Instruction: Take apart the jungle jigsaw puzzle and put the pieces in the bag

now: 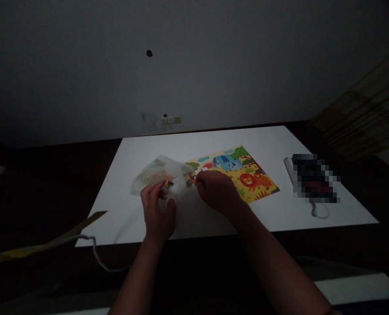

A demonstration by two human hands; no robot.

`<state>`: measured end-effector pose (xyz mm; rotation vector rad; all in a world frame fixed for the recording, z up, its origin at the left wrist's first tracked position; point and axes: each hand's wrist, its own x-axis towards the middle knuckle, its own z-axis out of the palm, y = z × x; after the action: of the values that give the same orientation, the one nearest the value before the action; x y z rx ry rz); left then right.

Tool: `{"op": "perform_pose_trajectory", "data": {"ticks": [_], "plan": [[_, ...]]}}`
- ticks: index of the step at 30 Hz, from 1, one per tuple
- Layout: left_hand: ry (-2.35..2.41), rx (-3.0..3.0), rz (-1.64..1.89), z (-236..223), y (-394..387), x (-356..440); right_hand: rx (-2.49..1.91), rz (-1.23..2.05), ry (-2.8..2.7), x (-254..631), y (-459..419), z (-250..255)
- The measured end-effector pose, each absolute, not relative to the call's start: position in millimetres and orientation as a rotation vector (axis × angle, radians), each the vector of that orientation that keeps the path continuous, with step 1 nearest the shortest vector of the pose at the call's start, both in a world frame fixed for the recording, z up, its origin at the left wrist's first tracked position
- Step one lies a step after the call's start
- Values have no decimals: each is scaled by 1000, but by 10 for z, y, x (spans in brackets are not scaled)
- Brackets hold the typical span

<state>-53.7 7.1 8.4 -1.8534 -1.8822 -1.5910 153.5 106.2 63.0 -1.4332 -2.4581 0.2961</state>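
Forearms (pixel 279 271) over white sheet (pixel 273 151), dark table (pixel 40 192), gray wall (pixel 194 65) behind.

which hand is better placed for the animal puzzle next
Right, probably: the right hand sits at the edge of the animal puzzle with a small coloured piece at its fingertips; the left hand grips the plastic bag.

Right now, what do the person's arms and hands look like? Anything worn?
The left hand and right hand are bare, with no gloves. The left forearm and right forearm show no sleeves or cables. The dim light hides any fine detail.
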Motion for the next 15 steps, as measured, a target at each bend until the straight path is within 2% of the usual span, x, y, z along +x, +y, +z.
{"op": "perform_pose_trajectory", "data": {"ticks": [7,15], "plan": [[-1901,-1694,-1772,-64,39,-608,-1519,33,-2414,1341,1050,364],[-1879,-1669,-1818,-93,32,-628,-1527,140,-2369,1270,1074,290]]}}
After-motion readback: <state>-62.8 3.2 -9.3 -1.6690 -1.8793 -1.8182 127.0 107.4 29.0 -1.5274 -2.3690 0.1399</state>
